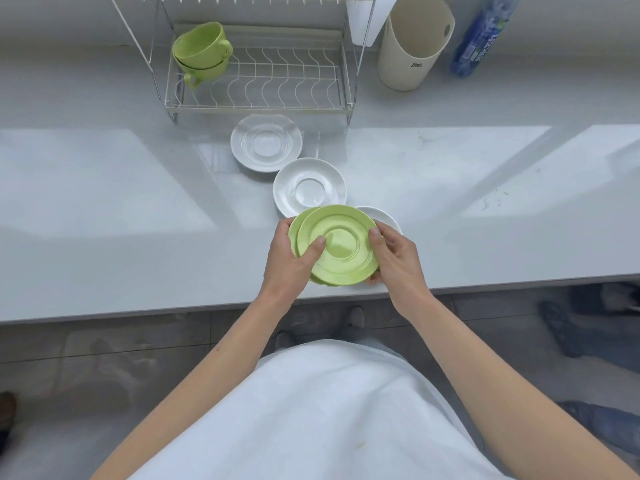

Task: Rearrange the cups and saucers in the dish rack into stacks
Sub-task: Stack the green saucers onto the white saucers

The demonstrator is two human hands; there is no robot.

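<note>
Two green saucers lie one on the other, slightly offset, held tilted above the counter's front edge. My left hand grips their left rim with the thumb on top. My right hand grips the right rim. A white saucer peeks out from behind them. Two more white saucers lie flat on the counter in front of the wire dish rack. Two green cups sit nested in the rack's left corner, tilted.
A cream plastic container stands right of the rack, with a blue water bottle beyond it. The grey counter ends at a front edge just below my hands. Shoes show on the floor at right.
</note>
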